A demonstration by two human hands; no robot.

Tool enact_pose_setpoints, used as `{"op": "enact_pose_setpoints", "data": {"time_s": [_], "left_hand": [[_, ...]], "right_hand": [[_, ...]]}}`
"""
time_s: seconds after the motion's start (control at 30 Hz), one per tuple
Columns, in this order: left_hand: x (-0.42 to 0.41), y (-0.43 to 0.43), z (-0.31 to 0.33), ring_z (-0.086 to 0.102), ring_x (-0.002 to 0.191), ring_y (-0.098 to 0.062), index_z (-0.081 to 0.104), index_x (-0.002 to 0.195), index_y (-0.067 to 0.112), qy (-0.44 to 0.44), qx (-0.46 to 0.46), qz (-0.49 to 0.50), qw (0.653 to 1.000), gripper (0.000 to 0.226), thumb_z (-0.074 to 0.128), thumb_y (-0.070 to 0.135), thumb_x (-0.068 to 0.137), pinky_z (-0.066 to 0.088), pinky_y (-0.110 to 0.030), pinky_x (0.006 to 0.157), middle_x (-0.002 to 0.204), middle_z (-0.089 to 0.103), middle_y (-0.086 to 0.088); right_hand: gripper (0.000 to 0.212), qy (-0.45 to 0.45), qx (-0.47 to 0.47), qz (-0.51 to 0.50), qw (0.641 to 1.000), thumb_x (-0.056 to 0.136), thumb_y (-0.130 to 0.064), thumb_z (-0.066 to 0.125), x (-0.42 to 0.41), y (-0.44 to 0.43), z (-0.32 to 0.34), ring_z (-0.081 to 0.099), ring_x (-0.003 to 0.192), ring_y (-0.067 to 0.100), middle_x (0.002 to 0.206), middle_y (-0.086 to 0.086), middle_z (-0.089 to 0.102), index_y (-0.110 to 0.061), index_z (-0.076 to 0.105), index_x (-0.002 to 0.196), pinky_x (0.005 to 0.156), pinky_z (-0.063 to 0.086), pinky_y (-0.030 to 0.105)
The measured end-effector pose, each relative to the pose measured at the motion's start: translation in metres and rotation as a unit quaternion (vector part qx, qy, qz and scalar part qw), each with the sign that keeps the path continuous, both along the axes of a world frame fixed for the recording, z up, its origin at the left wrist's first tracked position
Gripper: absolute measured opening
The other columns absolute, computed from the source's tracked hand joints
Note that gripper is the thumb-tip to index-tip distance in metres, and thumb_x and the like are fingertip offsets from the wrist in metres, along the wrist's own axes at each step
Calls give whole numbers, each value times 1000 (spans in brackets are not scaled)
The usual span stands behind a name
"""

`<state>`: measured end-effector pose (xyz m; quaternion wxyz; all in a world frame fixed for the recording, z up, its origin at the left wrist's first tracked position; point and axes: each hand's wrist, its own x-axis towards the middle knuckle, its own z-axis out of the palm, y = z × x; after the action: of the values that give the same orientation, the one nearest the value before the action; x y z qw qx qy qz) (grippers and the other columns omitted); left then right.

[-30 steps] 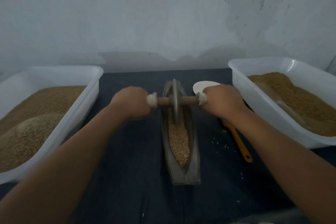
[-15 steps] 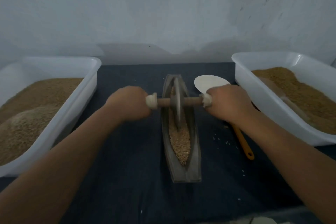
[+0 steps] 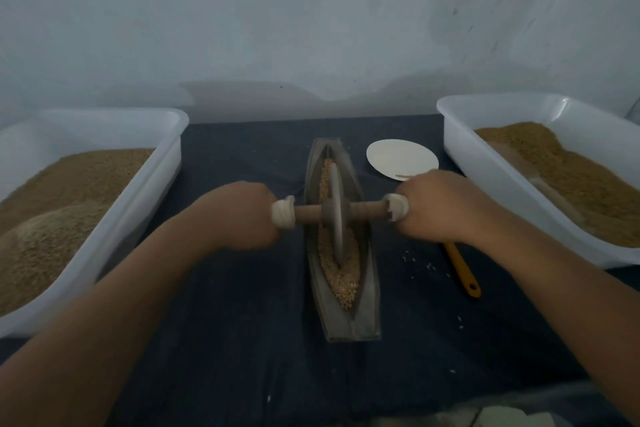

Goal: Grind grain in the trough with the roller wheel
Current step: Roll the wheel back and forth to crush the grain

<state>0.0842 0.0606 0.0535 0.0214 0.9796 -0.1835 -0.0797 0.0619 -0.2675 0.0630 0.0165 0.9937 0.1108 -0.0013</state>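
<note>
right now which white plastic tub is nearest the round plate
The right-hand white plastic tub; the round white plate lies beside it, unlike the left tub.

In trough (image 3: 367, 305), roller wheel (image 3: 335, 215) amid grain (image 3: 343, 276); left hand (image 3: 242, 215), right hand (image 3: 441, 206) around axle (image 3: 367, 210).

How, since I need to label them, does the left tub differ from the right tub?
The left tub holds two tones, brown fill behind and a paler greyish heap in front; the right tub holds one even brown fill. A pale long object, perhaps a scoop, lies in the right tub; none shows in the left tub. Both are white rectangular plastic tubs flanking the trough on the dark cloth.
</note>
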Motion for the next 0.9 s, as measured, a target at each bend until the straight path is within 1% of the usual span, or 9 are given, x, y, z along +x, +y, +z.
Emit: {"op": "enact_pose_setpoints", "data": {"time_s": [0.1, 0.17, 0.23, 0.3, 0.4, 0.47, 0.7, 0.8, 0.9], "left_hand": [[26, -10, 1, 61, 66, -12, 64, 72, 22, -58, -15, 58, 996, 25, 66, 46, 79, 45, -30, 57, 72, 64, 6], [38, -14, 5, 63, 69, -17, 64, 73, 22, -80, -27, 85, 993, 31, 60, 52, 75, 49, -33, 61, 76, 65, 3], [40, -14, 5, 63, 70, -17, 64, 74, 21, -68, -28, 77, 994, 33, 58, 54, 76, 49, -34, 62, 78, 66, 2], [30, -10, 5, 64, 70, -15, 66, 74, 21, -19, -23, 49, 998, 24, 66, 44, 81, 46, -31, 59, 77, 67, 2], [-2, 5, -2, 62, 61, -4, 65, 70, 23, 25, -17, 3, 1000, 17, 70, 36, 77, 41, -22, 52, 68, 65, 7], [-21, 12, -8, 59, 55, -1, 61, 64, 27, 16, -32, -4, 999, 19, 67, 44, 68, 36, -18, 48, 60, 63, 12], [31, -11, -1, 61, 64, -15, 62, 70, 22, -90, -17, 63, 994, 30, 57, 51, 80, 46, -31, 58, 71, 63, 7], [44, -18, 12, 62, 67, -19, 63, 71, 22, -94, -26, 51, 994, 39, 48, 58, 77, 52, -35, 64, 73, 64, 4], [23, -11, 14, 59, 63, -18, 59, 67, 23, -67, 6, 3, 998, 25, 61, 46, 76, 49, -31, 62, 65, 58, 8]], "right_hand": [[25, -131, 10, 5, 991, 87, -40, 62, 30, 15, 2, 56, 61, 17, 65, -5, 57, -24, 53, 69, 62, 54, 38], [31, -157, 10, -3, 988, 88, -39, 63, 44, 21, 5, 50, 57, 17, 62, -5, 51, -25, 47, 66, 58, 48, 35], [33, -158, 7, -5, 987, 86, -47, 56, 45, 22, 7, 48, 55, 15, 60, -6, 50, -25, 47, 63, 54, 42, 32], [31, -130, 11, 1, 991, 82, -50, 50, 33, 20, 10, 52, 58, 15, 63, -5, 55, -24, 51, 66, 57, 48, 33], [24, 1, -9, 35, 999, 78, -48, 57, 3, 10, 16, 57, 57, 9, 61, -7, 60, -28, 59, 66, 51, 43, 29], [23, 29, -16, 57, 998, 70, -51, 55, -11, 2, 16, 55, 50, 4, 54, -8, 59, -30, 59, 62, 46, 35, 25], [28, -172, 10, 24, 985, 79, -46, 55, 43, 14, 1, 45, 50, 11, 55, -8, 48, -26, 46, 61, 47, 31, 27], [28, -166, 10, 3, 986, 78, -49, 50, 54, 14, -1, 47, 52, 12, 56, -8, 49, -26, 47, 62, 49, 32, 28], [40, -148, 25, 10, 989, 81, -59, 37, 28, 4, -12, 48, 54, 8, 58, -8, 51, -26, 50, 64, 48, 30, 26]]}}
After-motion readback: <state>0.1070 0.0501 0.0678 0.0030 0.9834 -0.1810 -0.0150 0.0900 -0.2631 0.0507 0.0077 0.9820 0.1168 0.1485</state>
